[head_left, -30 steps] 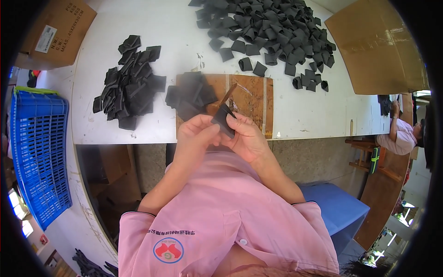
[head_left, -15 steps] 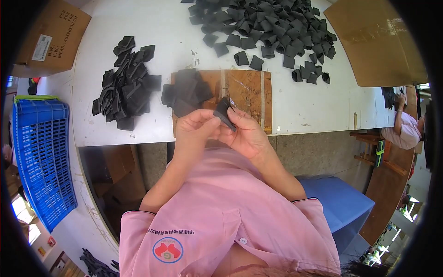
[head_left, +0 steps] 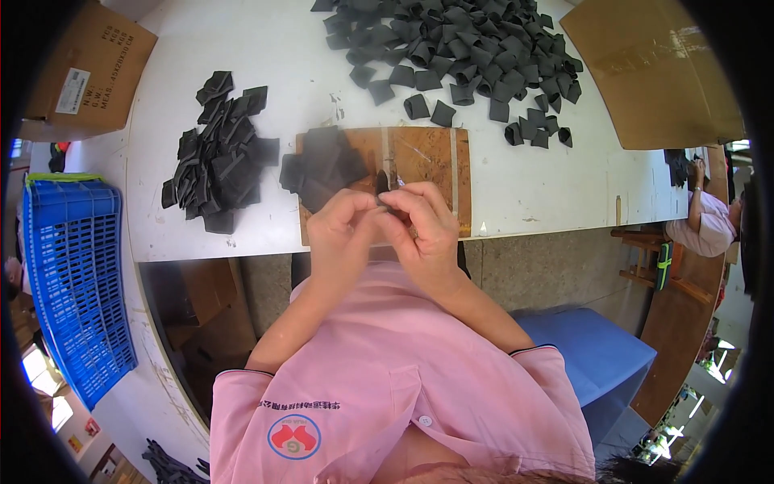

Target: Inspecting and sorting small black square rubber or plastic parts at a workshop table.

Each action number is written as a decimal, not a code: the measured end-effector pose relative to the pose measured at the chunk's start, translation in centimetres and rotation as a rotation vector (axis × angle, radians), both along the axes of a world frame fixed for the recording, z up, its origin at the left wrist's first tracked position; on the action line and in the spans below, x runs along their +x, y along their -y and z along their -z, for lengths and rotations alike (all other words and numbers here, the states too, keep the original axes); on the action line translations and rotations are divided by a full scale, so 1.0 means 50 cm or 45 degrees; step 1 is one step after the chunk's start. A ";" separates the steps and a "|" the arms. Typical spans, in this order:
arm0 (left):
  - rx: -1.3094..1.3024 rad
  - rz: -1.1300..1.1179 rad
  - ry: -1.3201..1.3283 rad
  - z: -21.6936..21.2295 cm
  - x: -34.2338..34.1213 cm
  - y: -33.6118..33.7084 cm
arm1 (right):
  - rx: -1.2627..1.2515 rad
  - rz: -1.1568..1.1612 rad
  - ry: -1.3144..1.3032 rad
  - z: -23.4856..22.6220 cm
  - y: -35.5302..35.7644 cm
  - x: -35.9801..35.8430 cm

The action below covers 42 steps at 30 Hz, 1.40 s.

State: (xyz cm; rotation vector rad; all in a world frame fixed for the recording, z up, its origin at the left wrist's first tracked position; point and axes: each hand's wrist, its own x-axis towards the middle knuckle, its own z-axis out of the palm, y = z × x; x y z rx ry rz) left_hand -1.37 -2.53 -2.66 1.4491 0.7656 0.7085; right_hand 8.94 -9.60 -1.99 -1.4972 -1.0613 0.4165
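Observation:
A small black fabric piece (head_left: 382, 182) is pinched between my two hands, just above the near part of a brown wooden board (head_left: 431, 157). My left hand (head_left: 345, 226) has its thumb and fingers closed on the piece. Opposite it, my right hand (head_left: 423, 226) also grips the piece with closed fingertips. The hands cover most of the piece, so its full shape is hidden. Beside my left hand, a small stack of flat black fabric pieces (head_left: 322, 165) lies over the board's left edge.
A heap of flat black pieces (head_left: 222, 157) lies left on the white table (head_left: 298, 81). Many tube-shaped black pieces (head_left: 476, 56) spread across the back. Cardboard boxes stand at left (head_left: 89, 68) and right (head_left: 653, 73). A blue crate (head_left: 81, 282) is far left; another person (head_left: 701, 214) sits far right.
My hands have turned the black piece, which now stands more upright and shows less. The right hand's fingers have curled in more closely. The view has shifted slightly.

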 end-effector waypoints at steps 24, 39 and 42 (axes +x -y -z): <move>-0.858 0.038 0.241 -0.041 0.005 -0.029 | -0.297 -0.062 -0.646 -0.003 -0.026 0.027; -1.602 0.516 1.272 -0.126 0.001 -0.066 | -0.189 -0.610 -0.951 -0.145 -0.075 0.076; -1.534 0.506 1.259 -0.114 0.007 -0.088 | -0.204 -0.676 -0.930 -0.120 -0.105 0.094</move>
